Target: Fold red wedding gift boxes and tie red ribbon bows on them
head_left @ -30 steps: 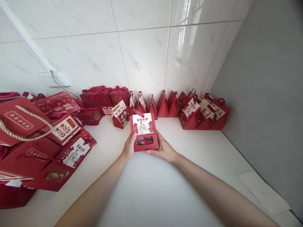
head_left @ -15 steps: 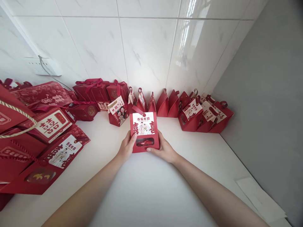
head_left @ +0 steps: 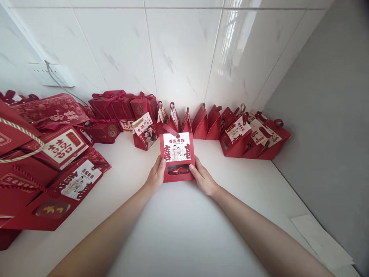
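A red gift box (head_left: 179,177) with a white printed card, a red ribbon loop on top and a small clear window faces me at the middle of the white table (head_left: 184,231). Something shiny and red shows through the window. My left hand (head_left: 156,174) grips the box's left side, thumb on the front. On the opposite side my right hand (head_left: 203,177) grips it too, its thumb by the window's right end. The fingers behind the box are hidden. Just behind it stands a box with a cartoon couple (head_left: 145,132).
Several peaked red boxes (head_left: 200,123) line the tiled wall, with more grouped at the right (head_left: 236,138). Larger red gift bags (head_left: 25,184) crowd the left. White paper (head_left: 321,240) lies at the right edge. A cable runs from the wall socket (head_left: 52,75).
My right thumb has moved up from the box's lower edge to beside the window. Both hands still hold the box, which stands slightly straighter. The view has shifted a little.
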Motion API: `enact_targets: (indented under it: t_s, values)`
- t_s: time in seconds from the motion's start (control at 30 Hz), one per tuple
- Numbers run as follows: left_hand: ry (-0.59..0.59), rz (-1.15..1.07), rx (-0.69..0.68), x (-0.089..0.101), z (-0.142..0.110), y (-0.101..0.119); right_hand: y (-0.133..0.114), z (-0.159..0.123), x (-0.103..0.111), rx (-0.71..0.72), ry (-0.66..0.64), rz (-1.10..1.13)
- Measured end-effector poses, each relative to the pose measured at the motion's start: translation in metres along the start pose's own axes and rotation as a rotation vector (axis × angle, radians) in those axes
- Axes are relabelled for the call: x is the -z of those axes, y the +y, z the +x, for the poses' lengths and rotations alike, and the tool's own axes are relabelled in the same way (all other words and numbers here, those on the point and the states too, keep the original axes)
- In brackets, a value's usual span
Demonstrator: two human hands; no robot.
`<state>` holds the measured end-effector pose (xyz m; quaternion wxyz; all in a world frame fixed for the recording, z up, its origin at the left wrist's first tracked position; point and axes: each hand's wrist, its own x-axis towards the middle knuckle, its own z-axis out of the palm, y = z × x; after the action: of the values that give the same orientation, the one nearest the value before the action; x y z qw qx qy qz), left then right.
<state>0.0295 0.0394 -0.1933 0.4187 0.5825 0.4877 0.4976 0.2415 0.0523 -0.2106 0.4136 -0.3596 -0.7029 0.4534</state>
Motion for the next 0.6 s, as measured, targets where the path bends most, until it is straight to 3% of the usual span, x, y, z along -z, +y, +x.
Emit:
enact_targets:
  t_s: [0.6]
  values:
    - [0.039,0.043,-0.022,-0.0001,0.0005,-0.0011,0.0001,-0.0004,-0.0016,0.009,0.043,0.051]
